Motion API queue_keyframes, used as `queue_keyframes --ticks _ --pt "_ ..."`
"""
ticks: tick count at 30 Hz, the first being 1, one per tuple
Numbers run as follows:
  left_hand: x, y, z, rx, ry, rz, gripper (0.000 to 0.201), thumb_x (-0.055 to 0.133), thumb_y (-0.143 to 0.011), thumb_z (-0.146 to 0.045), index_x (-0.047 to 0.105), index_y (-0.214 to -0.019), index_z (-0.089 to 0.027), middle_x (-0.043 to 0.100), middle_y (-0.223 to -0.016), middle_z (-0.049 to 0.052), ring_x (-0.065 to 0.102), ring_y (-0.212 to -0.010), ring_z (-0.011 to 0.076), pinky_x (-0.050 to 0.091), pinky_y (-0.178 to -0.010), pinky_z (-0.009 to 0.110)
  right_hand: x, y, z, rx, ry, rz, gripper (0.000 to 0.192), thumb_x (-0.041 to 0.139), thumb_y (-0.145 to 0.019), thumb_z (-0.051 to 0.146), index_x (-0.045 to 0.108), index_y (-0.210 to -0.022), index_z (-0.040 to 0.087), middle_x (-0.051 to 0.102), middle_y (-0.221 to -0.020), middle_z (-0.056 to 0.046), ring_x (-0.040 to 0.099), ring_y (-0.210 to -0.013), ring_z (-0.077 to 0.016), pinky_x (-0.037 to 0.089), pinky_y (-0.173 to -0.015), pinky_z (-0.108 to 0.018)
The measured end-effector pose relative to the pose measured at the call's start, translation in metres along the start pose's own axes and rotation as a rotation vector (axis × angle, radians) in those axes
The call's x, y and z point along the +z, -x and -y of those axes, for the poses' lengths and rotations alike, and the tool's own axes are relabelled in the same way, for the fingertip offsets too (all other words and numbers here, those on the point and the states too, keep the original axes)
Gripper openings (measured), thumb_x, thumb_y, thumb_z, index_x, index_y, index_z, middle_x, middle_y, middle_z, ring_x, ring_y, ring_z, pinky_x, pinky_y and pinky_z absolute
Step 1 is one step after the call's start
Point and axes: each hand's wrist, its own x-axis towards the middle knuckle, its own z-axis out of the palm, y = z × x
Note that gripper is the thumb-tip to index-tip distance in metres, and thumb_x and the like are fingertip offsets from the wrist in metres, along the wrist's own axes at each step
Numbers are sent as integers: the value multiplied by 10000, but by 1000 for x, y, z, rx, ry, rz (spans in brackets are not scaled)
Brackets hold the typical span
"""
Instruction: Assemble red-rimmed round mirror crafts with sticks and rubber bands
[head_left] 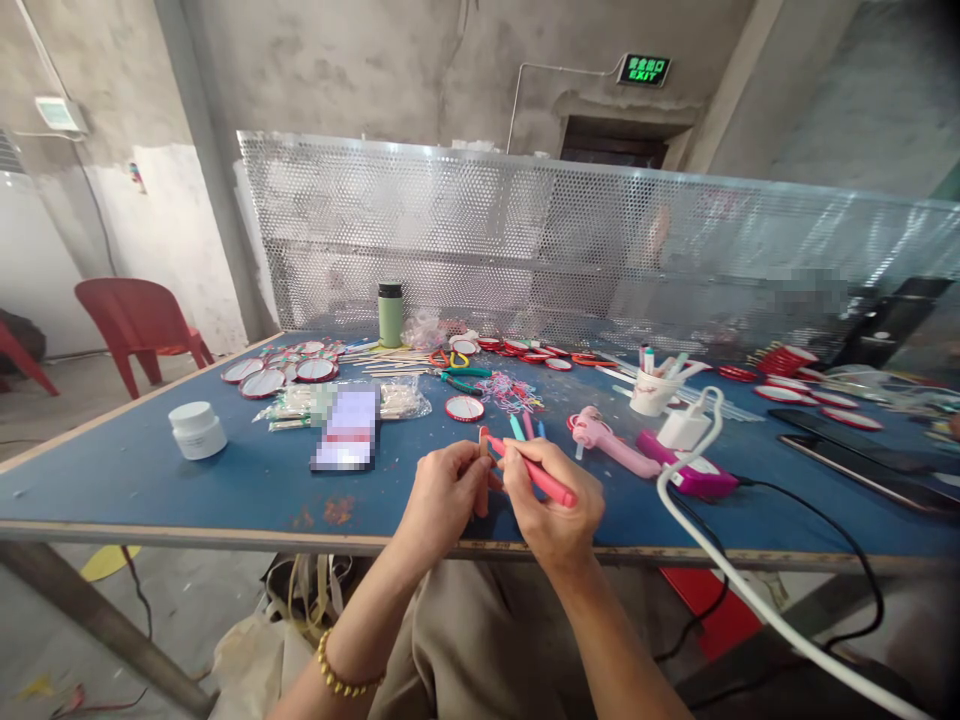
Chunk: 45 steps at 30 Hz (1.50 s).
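My left hand (444,490) pinches a small wooden craft stick (484,445) upright near the table's front edge. The stick's top end looks orange-red. In my right hand (559,510) is a red marker pen (546,482), gripped as for writing, its tip at or very near the stick; contact is too small to make out. Just beyond my hands lie a teal marker (517,428) and a round red-rimmed disc (465,408). A heap of small colourful bands or strips (514,392) is spread behind them.
A phone (346,428) and bagged sticks (405,398) lie to the left, with a white jar (198,431) farther out. Right of my hands are a pink glue gun (611,445), a paper cup of pens (652,392), a purple power strip (705,478) and a white cable (739,580). Pliers (465,378) lie behind.
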Motion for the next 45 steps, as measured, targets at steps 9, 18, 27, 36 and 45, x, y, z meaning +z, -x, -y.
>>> queue_keyframes --ticks 9,18,27,36,45 --pt "1 0 0 0 9 -3 299 487 -916 -317 589 -668 -185 587 -488 -24 542 -483 115 411 -561 206 -1 1 0 1 16 -1 95 585 -890 143 662 -877 196 712 -732 -12 684 -600 -132 554 -587 -234" --pt "1 0 0 -2 6 -6 300 483 -914 -312 583 -660 -187 584 -485 -26 546 -484 116 411 -561 207 -1 1 1 15 21 13 103 574 -898 154 664 -876 201 715 -731 -17 677 -603 -134 559 -598 -242" --pt "0 0 0 1 7 -9 299 482 -911 -303 572 -650 -187 584 -490 -23 535 -488 113 408 -563 204 -1 2 -1 11 24 -6 100 583 -892 145 665 -875 201 719 -739 -11 692 -619 -136 563 -622 -242" --pt "1 0 2 4 13 -5 296 479 -917 -309 587 -669 -189 587 -494 -25 532 -478 111 408 -551 203 -1 0 0 1 17 0 105 579 -892 139 661 -870 202 717 -736 -14 681 -599 -132 557 -608 -240" --pt "1 0 2 -6 16 -3 286 476 -921 -298 600 -689 -185 584 -491 -31 535 -484 109 411 -569 203 -1 1 0 -1 13 1 101 585 -889 137 662 -878 201 709 -727 -11 671 -603 -133 543 -609 -248"
